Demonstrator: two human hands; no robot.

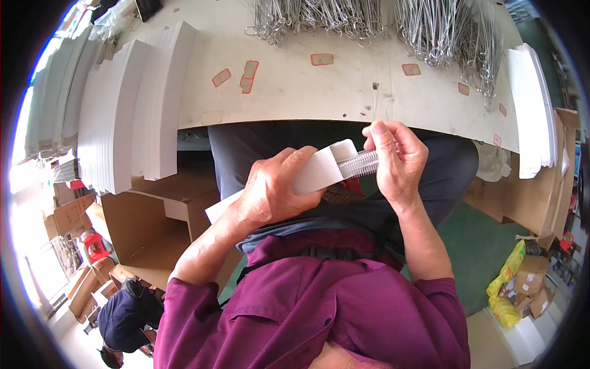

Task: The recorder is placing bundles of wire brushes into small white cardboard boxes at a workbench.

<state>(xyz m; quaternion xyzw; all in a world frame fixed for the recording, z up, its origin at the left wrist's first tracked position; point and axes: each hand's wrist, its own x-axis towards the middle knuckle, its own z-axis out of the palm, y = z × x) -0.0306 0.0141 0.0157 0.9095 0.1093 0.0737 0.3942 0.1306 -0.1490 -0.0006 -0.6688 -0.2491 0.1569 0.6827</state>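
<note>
My left hand [275,189] grips a long narrow white cardboard sleeve [316,173] held over my lap, its open end pointing right. My right hand [396,161] pinches a bundle of thin silver metal wires [361,163] whose left end sits in the mouth of the sleeve. Both hands are just below the near edge of the white worktable [344,92]. How deep the wires reach inside is hidden.
Piles of silver wire pieces [381,24] lie at the table's far side. Stacks of white flat sleeves [132,111] stand at the left and a further stack [531,104] at the right. Open cardboard boxes [160,215] sit below left. A person [123,317] crouches at lower left.
</note>
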